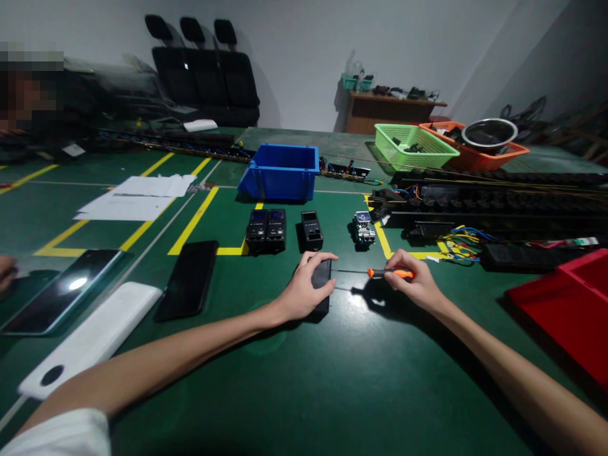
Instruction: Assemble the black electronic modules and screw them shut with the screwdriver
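My left hand (pixel 304 288) is closed around a small black box-shaped device (pixel 322 273), holding it on the green table. My right hand (pixel 412 278) grips the orange and black handle of a screwdriver (pixel 377 273). Its thin shaft lies level and points left, with the tip at or very near the device's right side; whether it touches a screw I cannot tell. Beyond my hands stand a pair of black modules (pixel 266 230), an empty-fronted black housing (pixel 311 230) and a bare circuit board (pixel 364 229) with a small screen.
A blue bin (pixel 285 174) stands behind the modules. Phones (pixel 189 278) and a white case (pixel 90 339) lie left, beyond them paper sheets (pixel 133 197). At right are wired black parts (pixel 475 240) and a red bin (pixel 570 304). Another person's hand (pixel 6 272) shows far left.
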A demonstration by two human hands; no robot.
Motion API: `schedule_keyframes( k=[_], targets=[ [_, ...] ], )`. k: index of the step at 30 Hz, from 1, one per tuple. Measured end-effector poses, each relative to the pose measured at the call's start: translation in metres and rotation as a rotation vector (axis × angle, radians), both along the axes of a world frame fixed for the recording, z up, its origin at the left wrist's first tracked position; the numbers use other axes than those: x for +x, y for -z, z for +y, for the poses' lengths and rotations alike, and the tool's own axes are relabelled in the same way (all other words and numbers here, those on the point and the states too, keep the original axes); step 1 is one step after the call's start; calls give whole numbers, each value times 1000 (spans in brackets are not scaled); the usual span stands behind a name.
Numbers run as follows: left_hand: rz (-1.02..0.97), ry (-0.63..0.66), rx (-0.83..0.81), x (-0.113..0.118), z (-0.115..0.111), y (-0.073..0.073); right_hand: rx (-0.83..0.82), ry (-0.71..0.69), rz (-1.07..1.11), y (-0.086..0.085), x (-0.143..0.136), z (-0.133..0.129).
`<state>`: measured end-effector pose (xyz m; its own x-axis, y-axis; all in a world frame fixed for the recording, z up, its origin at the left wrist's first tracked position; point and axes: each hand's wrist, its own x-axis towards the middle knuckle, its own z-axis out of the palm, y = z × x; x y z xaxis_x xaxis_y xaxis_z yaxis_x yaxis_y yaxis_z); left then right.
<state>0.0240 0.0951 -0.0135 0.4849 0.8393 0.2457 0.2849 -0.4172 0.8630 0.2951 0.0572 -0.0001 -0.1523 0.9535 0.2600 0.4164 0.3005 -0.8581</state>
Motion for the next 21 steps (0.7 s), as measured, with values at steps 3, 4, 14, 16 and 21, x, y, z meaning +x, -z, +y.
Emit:
schedule_keyframes(
  k=[3, 4, 14, 16, 21],
  targets=[
    [0, 3, 1, 0, 0, 1, -103, -14, 95, -1, -3, -1],
    [0, 2, 2, 0, 0, 1, -132, -20, 128, -2, -4, -1],
    [1, -1, -10, -1, -1, -1, -522, 15, 342, 0, -8, 3],
    [4, 6, -10, -1, -1, -1, -481, 7, 302, -1, -7, 4],
    [13, 1, -12, 0, 0, -1, -93, 18, -24, -3, -5, 3]
  ],
)
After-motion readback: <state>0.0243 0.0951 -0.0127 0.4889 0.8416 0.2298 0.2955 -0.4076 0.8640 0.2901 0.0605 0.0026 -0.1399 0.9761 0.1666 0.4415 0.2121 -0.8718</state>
